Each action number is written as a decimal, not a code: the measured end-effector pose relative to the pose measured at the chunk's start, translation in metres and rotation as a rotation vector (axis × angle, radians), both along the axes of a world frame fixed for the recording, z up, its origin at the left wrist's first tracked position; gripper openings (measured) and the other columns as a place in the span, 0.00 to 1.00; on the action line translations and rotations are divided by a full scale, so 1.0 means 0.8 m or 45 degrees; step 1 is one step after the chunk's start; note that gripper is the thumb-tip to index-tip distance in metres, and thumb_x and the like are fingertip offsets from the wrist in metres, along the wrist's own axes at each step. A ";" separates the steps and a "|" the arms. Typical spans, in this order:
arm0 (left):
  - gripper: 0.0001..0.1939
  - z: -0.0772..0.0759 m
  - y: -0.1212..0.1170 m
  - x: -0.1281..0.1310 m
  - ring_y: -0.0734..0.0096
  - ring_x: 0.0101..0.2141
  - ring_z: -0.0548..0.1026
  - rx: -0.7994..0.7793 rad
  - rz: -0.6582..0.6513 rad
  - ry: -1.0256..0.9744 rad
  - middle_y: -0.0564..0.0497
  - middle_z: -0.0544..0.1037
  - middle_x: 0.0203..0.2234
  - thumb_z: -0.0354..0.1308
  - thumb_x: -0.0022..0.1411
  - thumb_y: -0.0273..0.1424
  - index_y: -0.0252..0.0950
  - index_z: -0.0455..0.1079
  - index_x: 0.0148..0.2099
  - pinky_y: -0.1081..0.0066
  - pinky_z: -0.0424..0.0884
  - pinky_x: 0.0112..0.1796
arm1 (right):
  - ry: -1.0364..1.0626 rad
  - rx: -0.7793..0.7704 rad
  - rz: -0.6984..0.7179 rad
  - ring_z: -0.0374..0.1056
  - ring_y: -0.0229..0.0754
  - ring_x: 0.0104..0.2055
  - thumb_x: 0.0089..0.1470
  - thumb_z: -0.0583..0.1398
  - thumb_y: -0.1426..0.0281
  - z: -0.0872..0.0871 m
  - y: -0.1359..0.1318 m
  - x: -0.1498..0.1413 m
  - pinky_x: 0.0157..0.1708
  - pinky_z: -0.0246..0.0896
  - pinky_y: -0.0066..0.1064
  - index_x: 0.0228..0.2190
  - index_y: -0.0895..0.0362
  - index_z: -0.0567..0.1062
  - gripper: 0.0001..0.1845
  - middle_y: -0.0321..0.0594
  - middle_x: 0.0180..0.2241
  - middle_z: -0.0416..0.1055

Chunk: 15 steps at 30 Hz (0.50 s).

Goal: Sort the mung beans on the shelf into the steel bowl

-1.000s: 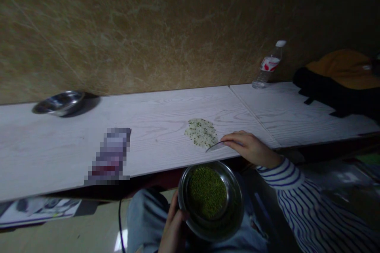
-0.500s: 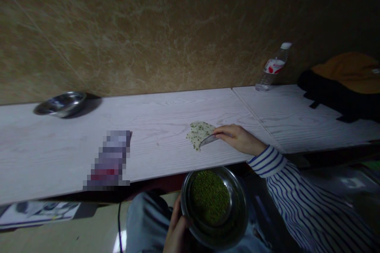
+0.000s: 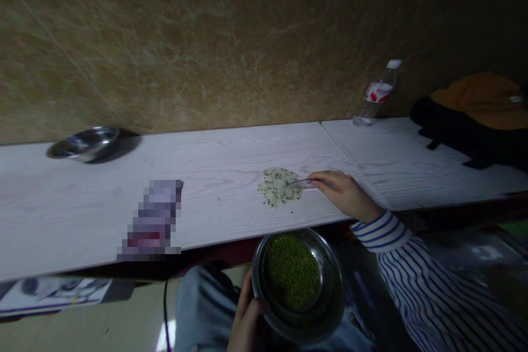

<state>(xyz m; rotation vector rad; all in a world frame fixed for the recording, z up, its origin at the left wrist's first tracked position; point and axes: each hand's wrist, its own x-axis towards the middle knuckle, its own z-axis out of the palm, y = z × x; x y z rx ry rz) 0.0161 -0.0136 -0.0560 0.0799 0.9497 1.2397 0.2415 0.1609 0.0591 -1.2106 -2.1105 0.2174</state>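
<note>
My right hand pinches the end of a thin metal spoon, its far end down in a flat pile of white rice grains mixed with green beans on the white wood-grain counter. Below the counter's front edge, my left hand grips the left rim of a steel bowl. Small green mung beans cover the bottom of that bowl, which sits over my lap. Part of the left hand's fingers is hidden under the bowl.
A second steel bowl stands by the wall at the left. Nearer lies a pixelated flat object. A water bottle and an orange-and-black bag or cap-like item are at the right.
My right hand has shifted slightly right, and the spoon has turned edge-on. The pile is rounder, with its beans more spread through the rice. My left hand and its bowl hold still.
</note>
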 end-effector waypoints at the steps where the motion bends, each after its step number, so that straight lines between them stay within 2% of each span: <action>1: 0.29 0.000 0.000 0.000 0.50 0.53 0.67 -0.009 0.000 0.000 0.47 0.77 0.46 0.60 0.43 0.26 0.42 0.71 0.51 0.58 0.62 0.51 | -0.012 0.013 -0.010 0.73 0.42 0.39 0.57 0.55 0.71 -0.002 -0.001 0.002 0.42 0.66 0.36 0.38 0.53 0.76 0.10 0.39 0.37 0.78; 10: 0.33 0.010 -0.001 0.005 0.52 0.52 0.67 -0.013 -0.033 0.062 0.47 0.76 0.47 0.58 0.43 0.25 0.42 0.67 0.56 0.60 0.63 0.49 | -0.079 0.048 -0.121 0.73 0.44 0.41 0.57 0.54 0.72 -0.011 -0.010 0.014 0.42 0.65 0.38 0.39 0.55 0.76 0.11 0.41 0.39 0.78; 15: 0.32 0.014 -0.001 0.007 0.54 0.48 0.70 0.004 -0.092 0.080 0.47 0.76 0.46 0.57 0.45 0.26 0.42 0.66 0.56 0.61 0.64 0.48 | -0.125 0.032 -0.055 0.73 0.43 0.39 0.57 0.54 0.71 -0.011 -0.023 0.018 0.41 0.65 0.39 0.38 0.55 0.76 0.11 0.40 0.37 0.78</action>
